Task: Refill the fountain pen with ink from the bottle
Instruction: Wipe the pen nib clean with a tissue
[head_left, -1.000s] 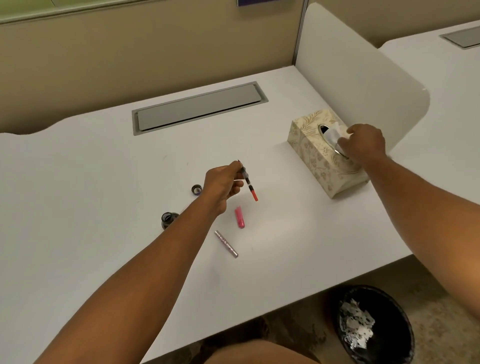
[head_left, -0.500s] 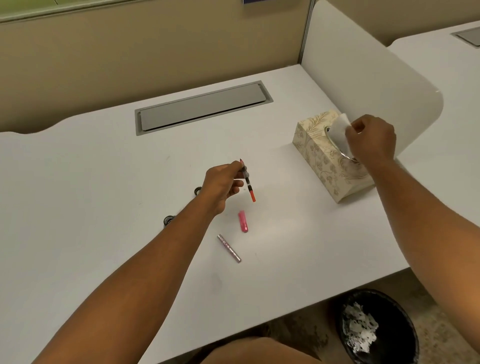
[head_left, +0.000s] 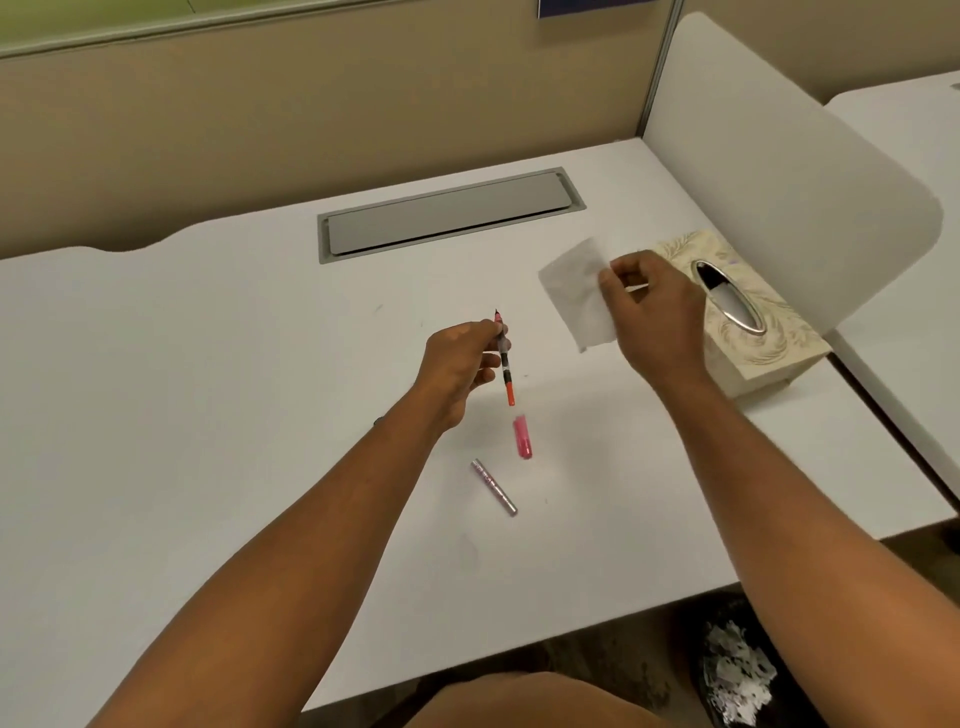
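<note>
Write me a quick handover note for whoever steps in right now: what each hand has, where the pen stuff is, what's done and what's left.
Left hand: pinching the pen's inner section above the desk, nib end pointing away.
Right hand: holding a tissue clear of the tissue box.
On the desk: pink cap and silver-pink barrel, lying apart, just near of the left hand. The ink bottle is not visible; the left arm may hide it.
Done: pen taken apart, tissue in hand.
Left: probably wipe the nib, then screw on the barrel and cap. Whether it is filled cannot be told.
</note>
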